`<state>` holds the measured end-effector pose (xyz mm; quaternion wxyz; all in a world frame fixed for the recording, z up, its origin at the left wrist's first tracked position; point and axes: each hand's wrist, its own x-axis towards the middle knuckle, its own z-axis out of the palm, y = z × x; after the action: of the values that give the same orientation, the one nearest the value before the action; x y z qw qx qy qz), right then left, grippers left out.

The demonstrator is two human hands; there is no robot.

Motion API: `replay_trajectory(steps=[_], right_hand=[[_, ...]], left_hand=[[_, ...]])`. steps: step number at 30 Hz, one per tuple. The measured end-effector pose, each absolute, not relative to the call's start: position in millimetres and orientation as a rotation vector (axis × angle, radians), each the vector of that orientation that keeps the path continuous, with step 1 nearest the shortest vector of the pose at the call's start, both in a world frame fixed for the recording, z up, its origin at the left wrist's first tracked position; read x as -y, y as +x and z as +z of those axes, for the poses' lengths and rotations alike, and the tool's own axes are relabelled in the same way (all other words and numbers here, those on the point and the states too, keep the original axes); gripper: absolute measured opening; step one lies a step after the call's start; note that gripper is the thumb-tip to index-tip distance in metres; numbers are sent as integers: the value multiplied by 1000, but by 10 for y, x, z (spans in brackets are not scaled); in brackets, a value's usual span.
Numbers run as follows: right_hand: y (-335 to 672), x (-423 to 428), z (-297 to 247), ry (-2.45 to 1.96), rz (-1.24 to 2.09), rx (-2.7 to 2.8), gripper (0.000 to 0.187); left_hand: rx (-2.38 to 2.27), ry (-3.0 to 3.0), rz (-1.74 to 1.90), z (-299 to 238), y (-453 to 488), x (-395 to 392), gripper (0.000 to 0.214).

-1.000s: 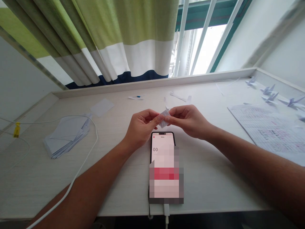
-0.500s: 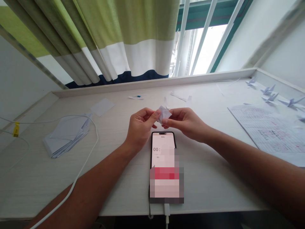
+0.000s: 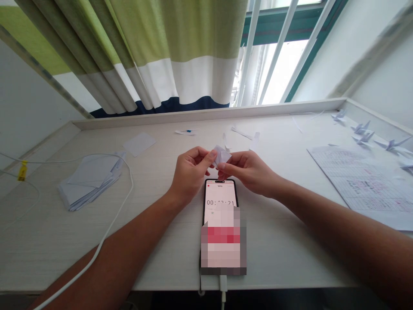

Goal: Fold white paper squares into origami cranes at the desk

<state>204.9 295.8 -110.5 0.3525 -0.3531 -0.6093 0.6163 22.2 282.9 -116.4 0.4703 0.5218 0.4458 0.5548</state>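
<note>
A small folded piece of white paper (image 3: 222, 155) is held up between both hands over the desk, just beyond the phone. My left hand (image 3: 192, 172) pinches its left side between thumb and fingers. On the lower right side, my right hand (image 3: 250, 170) grips it with the thumb in front and the fingers behind. The fingers partly cover the paper, so its exact fold does not show. Below the hands lies a phone (image 3: 220, 191) with a timer on its lit screen, its lower part blurred out.
At left lie a stack of white paper (image 3: 90, 178), a single sheet (image 3: 140, 144) and a white cable (image 3: 130, 181) crossing my left forearm. Paper strips (image 3: 241, 132) lie beyond the hands. Several folded paper cranes (image 3: 363, 137) stand at right behind a written sheet (image 3: 368, 183).
My right thumb and fingers have shifted slightly left and down on the paper. The left hand keeps its pinch. The whole view has tilted a little.
</note>
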Motion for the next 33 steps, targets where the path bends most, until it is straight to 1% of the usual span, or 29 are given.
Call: replay_trajectory(steps=[3,9,16,19,21,28,33], right_hand=[[2066,-2969,-1101,-851,1626,1522,40],[2048,-2962,-1110,-862,1578,1564,44],[2026,-2940,-1108,-938,1362,1613,48],[2024,-2941,-1104,-932,1359,1590,47],[2018,-2946,-1110,-917,1388,1556,47],[2011,-2965,-1159,-861,1456,1504,47],[2024,-2961,-1160,-847,1407,1533,42]], left_hand=[[-1094,1304,1378,-1161,201,-2836,42],[-1088,1356,1390,-1167,209,-2818,39],[-1044,1241,1298,-1179,254,-2789,43],[-995,1193,1149,-1184,279,-2766,47],[-973,1223,1070,-1193,293,-2750,45],[-926,1195,1133,-1148,301,-2728,35],[-932,1226,1103,-1132,266,-2758,39]])
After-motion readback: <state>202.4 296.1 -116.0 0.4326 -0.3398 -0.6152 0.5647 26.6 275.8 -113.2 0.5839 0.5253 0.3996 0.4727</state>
